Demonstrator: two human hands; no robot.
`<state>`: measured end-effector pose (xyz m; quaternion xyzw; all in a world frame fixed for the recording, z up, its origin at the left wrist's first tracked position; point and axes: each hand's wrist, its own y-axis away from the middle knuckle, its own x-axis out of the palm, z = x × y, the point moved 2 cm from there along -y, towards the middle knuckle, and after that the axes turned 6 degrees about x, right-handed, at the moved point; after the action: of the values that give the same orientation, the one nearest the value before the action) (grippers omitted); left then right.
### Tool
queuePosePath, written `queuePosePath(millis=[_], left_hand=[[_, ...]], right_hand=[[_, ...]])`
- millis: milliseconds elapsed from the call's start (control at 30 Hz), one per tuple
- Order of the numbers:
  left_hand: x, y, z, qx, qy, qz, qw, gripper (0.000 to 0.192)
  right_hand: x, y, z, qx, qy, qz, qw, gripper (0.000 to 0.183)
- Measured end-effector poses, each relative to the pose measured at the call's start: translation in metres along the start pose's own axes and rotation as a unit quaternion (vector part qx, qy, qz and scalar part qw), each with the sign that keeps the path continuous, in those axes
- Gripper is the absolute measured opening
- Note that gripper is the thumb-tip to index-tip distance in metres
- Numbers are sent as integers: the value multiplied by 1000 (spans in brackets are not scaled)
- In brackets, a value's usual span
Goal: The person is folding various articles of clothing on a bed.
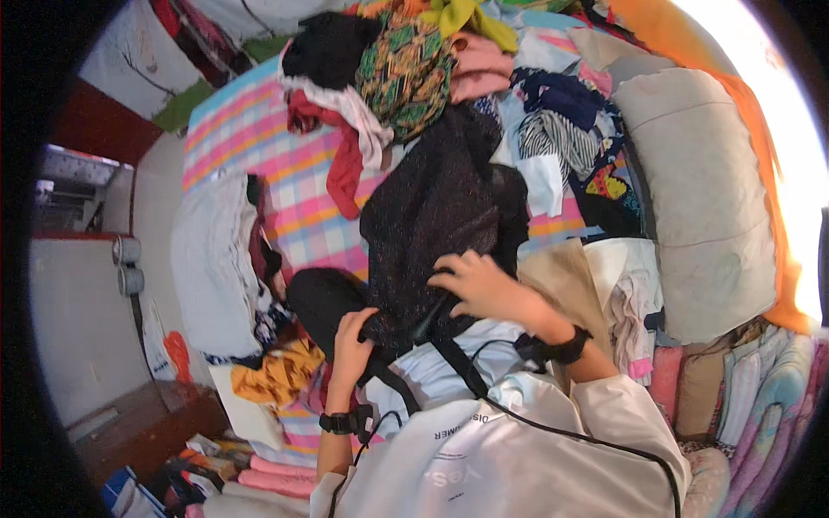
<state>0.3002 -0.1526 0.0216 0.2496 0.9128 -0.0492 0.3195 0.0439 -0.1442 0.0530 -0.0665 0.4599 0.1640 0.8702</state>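
Note:
A large black garment of thin cloth lies spread in front of me, with a narrow black strap or band at its near end. At its near left edge, my left hand has bent fingers and thumb closed on the cloth. My right hand rests over the near right part, palm down, fingers apart and curved, not gripping. Left of the garment is a rounded black piece; whether it is part of the same garment I cannot tell. Both wrists wear black bands with cords.
The checked bedsheet lies beneath. Heaped clothes, including a green patterned cloth and a striped garment, lie beyond. Folded white cloth and a mustard cloth are left; a cream bolster and folded textiles are right.

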Motion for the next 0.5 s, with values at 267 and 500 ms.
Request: queuePosePath(millis=[267,500], left_hand=[[10,2,-30,35,17,-55,998,50],[42,7,-23,67,145,-1,987,29]], right_hand=[[-7,-14,-29,97,4,-68,993,10],[4,-36,-30,128,29,-157,979,11]])
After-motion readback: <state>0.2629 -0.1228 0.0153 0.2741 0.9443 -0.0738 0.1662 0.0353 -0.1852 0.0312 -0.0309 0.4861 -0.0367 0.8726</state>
